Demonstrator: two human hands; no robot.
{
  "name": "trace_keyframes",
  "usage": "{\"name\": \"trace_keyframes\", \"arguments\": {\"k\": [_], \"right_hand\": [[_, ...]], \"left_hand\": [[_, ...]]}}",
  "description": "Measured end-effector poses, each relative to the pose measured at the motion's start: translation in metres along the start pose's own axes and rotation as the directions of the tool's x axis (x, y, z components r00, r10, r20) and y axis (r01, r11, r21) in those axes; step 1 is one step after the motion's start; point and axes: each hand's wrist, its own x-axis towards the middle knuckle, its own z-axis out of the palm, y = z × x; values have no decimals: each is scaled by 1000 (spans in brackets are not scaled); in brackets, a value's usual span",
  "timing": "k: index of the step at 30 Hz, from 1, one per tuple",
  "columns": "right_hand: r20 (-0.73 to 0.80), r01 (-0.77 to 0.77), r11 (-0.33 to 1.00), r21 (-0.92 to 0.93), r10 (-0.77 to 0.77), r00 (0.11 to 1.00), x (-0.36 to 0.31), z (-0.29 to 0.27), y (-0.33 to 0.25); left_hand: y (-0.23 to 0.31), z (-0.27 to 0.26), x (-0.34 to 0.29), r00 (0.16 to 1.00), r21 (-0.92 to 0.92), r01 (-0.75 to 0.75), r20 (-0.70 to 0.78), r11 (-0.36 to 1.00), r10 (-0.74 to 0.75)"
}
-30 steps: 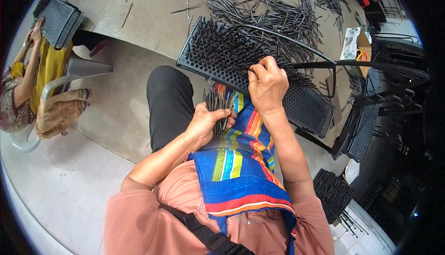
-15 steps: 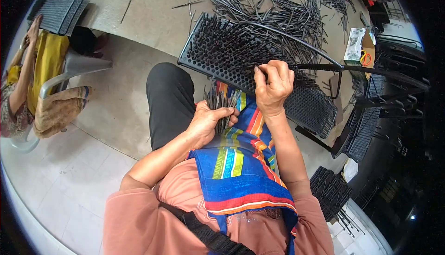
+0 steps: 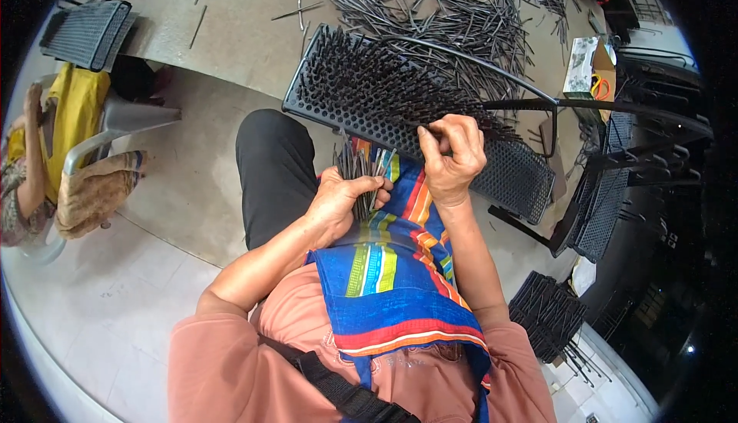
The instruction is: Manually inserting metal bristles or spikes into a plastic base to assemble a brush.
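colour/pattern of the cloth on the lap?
Multicoloured striped cloth: blue with red, orange, yellow and green bands. Head view, the only one, shows it.

Worn on the head, left of a side-by-side fisheye pair, and aimed steeply down over the lap. Sat close above the left hand [image 3: 336, 199] and right hand [image 3: 452, 154], beside the black perforated plastic tray [image 3: 354, 96]. Bent straight edges toward a dark round rim.
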Motion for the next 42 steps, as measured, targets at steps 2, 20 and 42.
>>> {"name": "trace_keyframes", "arguments": {"k": [2, 20, 42], "right_hand": [[-2, -9, 1000, 22, 9, 1000, 1, 1, 1], [98, 30, 1000, 10, -31, 995, 13, 1, -1], [-65, -233, 908, 347, 271, 960, -8, 6, 8]], "left_hand": [[-1, 0, 1, 1000, 0, -10, 10, 1000, 10], [-6, 0, 4, 1000, -31, 19, 15, 999, -18], [-13, 17, 6, 996, 33, -80, -47, 996, 82]]}}
